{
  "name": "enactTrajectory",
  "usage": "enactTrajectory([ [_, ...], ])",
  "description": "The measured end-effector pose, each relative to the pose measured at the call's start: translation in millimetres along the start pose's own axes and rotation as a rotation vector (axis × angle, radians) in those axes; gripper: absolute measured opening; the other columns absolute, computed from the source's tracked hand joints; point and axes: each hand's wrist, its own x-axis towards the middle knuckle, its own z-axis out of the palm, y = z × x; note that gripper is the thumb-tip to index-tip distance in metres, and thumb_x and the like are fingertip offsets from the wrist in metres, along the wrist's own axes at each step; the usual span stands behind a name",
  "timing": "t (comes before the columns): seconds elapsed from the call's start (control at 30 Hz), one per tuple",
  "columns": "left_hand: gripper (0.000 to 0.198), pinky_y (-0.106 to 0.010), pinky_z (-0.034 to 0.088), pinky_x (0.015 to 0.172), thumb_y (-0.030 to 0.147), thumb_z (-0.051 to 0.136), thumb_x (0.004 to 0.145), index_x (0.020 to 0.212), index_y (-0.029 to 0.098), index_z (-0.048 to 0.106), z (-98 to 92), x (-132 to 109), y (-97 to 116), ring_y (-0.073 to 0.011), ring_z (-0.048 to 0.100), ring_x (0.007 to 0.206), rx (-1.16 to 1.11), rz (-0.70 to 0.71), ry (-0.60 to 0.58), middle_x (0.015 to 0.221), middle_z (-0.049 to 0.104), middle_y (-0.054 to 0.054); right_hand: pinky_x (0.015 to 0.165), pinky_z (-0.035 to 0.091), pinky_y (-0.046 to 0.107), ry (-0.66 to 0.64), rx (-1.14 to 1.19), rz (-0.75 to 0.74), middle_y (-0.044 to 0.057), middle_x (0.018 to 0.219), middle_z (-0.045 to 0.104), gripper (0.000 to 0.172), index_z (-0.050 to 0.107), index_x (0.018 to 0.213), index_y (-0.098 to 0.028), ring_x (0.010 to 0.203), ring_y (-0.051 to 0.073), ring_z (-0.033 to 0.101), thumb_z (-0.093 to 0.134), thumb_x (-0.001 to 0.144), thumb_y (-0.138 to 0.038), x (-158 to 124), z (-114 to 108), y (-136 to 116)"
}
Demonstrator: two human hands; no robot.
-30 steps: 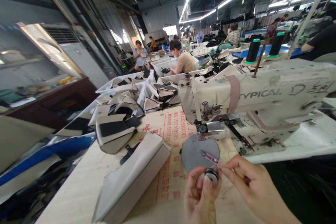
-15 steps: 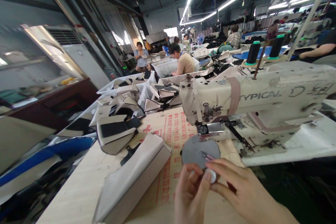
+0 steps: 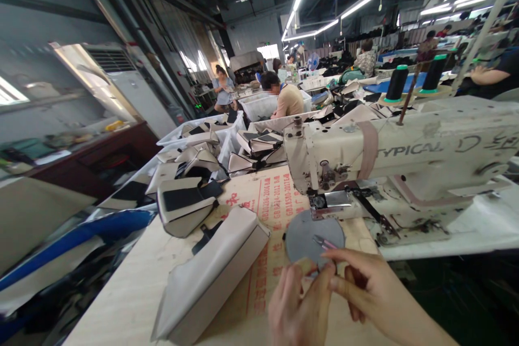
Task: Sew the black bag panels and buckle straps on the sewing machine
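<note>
Close together at the table's front, my left hand [image 3: 299, 303] and my right hand [image 3: 359, 284] both pinch a small silvery round piece that looks like a metal bobbin [image 3: 323, 265]. Fingers cover most of it now. Beyond my fingertips lies a grey round disc [image 3: 302, 235] on the wooden table. Small snips with pinkish handles [image 3: 322, 241] rest on that disc, their near end by my right index finger. To the left, a long off-white sewn piece [image 3: 214, 275] lies on its side. The sewing machine head [image 3: 316, 167] stands just beyond the disc.
A beige and black sewn piece [image 3: 186, 205] sits farther back on the table [image 3: 133, 275]. White bins [image 3: 227, 143] of similar pieces stand behind it. Black thread cones [image 3: 396, 84] rise behind the machine. Blue-edged material [image 3: 121, 224] is at left; a co-worker [image 3: 290, 100] sits beyond.
My left hand has turned, its fingers closing over the silvery round piece, which showed plainly before. My right fingers have drawn closer around it. The whole view has shifted slightly.
</note>
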Motion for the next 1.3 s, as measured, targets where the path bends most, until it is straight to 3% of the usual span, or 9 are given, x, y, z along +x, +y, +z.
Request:
enactTrajectory([
  [0.1, 0.034, -0.016, 0.048, 0.066, 0.009, 0.063, 0.066, 0.092, 0.030, 0.068, 1.2, -1, 0, -0.0140, 0.063, 0.071, -0.038, -0.024, 0.080, 0.080, 0.069, -0.003, 0.045, 0.037, 0.016, 0.012, -0.077, -0.024, -0.006, 0.056, 0.044, 0.032, 0.049, 0.106, -0.019, 0.046, 0.007, 0.046, 0.046, 0.083, -0.041, -3, -1, 0],
  [0.33, 0.022, -0.018, 0.047, 0.072, 0.012, 0.067, 0.064, 0.080, 0.026, 0.071, 15.5, -7, 17, -0.0160, 0.063, 0.072, -0.394, -0.386, 0.368, 0.076, 0.069, -0.003, 0.041, 0.031, 0.016, 0.215, -0.377, -0.221, -0.007, 0.046, 0.039, 0.019, 0.056, 0.080, -0.021, 0.040, 0.006, 0.039, 0.045, 0.085, -0.035, -12, -11, 3],
  [0.43, 0.017, -0.018, 0.047, 0.066, 0.016, 0.067, 0.064, 0.078, 0.025, 0.071, 14.9, -9, 19, -0.0159, 0.062, 0.068, -0.437, -0.400, 0.323, 0.073, 0.068, -0.003, 0.046, 0.036, 0.014, 0.193, -0.400, -0.305, -0.006, 0.054, 0.051, 0.015, 0.056, 0.084, -0.022, 0.044, 0.006, 0.046, 0.043, 0.086, -0.030, -11, -12, -1],
  [0.6, 0.013, -0.019, 0.046, 0.059, 0.020, 0.067, 0.065, 0.077, 0.024, 0.069, 7.0, -9, 16, -0.0149, 0.060, 0.060, -0.464, -0.374, 0.197, 0.068, 0.068, -0.002, 0.054, 0.041, 0.012, -0.026, -0.401, -0.446, -0.006, 0.065, 0.059, 0.013, 0.057, 0.083, -0.025, 0.056, 0.007, 0.054, 0.045, 0.085, -0.026, -15, -22, -22],
  [0.77, 0.016, -0.018, 0.046, 0.059, 0.016, 0.067, 0.065, 0.077, 0.026, 0.069, 6.5, -7, 15, -0.0142, 0.061, 0.061, -0.465, -0.293, 0.164, 0.069, 0.068, -0.001, 0.039, 0.028, 0.018, -0.129, -0.302, -0.186, -0.005, 0.047, 0.038, 0.026, 0.057, 0.071, -0.023, 0.042, 0.007, 0.036, 0.043, 0.084, -0.039, -18, -35, -40],
  [0.9, 0.028, -0.018, 0.047, 0.065, 0.011, 0.063, 0.067, 0.087, 0.029, 0.069, 10.0, -9, 14, -0.0147, 0.063, 0.067, -0.388, -0.178, 0.194, 0.076, 0.070, -0.001, 0.043, 0.029, 0.019, -0.221, -0.238, -0.090, -0.003, 0.053, 0.042, 0.030, 0.057, 0.070, -0.021, 0.050, 0.009, 0.040, 0.043, 0.083, -0.045, -16, -34, -44],
  [0.97, 0.030, -0.018, 0.047, 0.067, 0.010, 0.063, 0.067, 0.089, 0.030, 0.069, 10.1, -10, 14, -0.0146, 0.063, 0.068, -0.356, -0.167, 0.230, 0.077, 0.070, -0.001, 0.042, 0.027, 0.019, -0.163, -0.242, -0.104, -0.004, 0.050, 0.039, 0.029, 0.057, 0.070, -0.021, 0.047, 0.008, 0.038, 0.044, 0.082, -0.044, -14, -33, -41],
  [1.1, 0.023, -0.017, 0.047, 0.063, 0.013, 0.065, 0.066, 0.084, 0.026, 0.069, 9.6, -9, 12, -0.0136, 0.062, 0.066, -0.362, -0.279, 0.265, 0.074, 0.068, -0.001, 0.042, 0.029, 0.019, 0.137, -0.355, -0.211, -0.005, 0.048, 0.041, 0.023, 0.058, 0.074, -0.020, 0.043, 0.008, 0.039, 0.044, 0.085, -0.035, -13, -22, -20],
  [1.3, 0.012, -0.016, 0.047, 0.059, 0.020, 0.058, 0.074, 0.083, 0.020, 0.064, 14.4, -3, 3, -0.0115, 0.060, 0.064, -0.359, -0.405, -0.001, 0.074, 0.064, -0.001, 0.053, 0.041, 0.019, 0.193, -0.593, -0.670, 0.000, 0.062, 0.057, 0.017, 0.057, 0.081, -0.016, 0.053, 0.010, 0.053, 0.040, 0.085, -0.016, -13, 6, -3],
])
